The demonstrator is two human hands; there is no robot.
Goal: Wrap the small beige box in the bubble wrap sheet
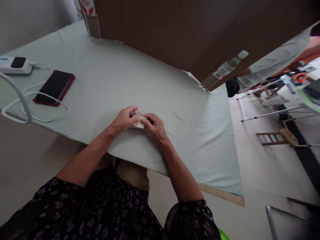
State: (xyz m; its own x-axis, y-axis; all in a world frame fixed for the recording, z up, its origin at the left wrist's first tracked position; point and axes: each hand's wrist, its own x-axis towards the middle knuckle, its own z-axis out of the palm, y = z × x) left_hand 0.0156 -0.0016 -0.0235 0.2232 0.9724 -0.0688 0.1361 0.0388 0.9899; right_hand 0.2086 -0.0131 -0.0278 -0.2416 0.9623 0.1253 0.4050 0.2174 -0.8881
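Near the front edge of the cloth-covered table (120,76), a small whitish packet (139,124) is held between both hands. My left hand (124,120) grips its left side, fingers bent and the thumb on top. On the other side, my right hand (154,125) closes on it, with the thumb pressing its top. A pale, blurred bit shows between the fingertips behind the packet. The packet's underside and what it contains are hidden.
A dark phone (55,87), a white cable and a white power strip (18,65) lie at the left. Brown cardboard (160,33) stands behind, with bottles (93,25) at its ends. A person, a metal rack and a stool (288,137) are at the right.
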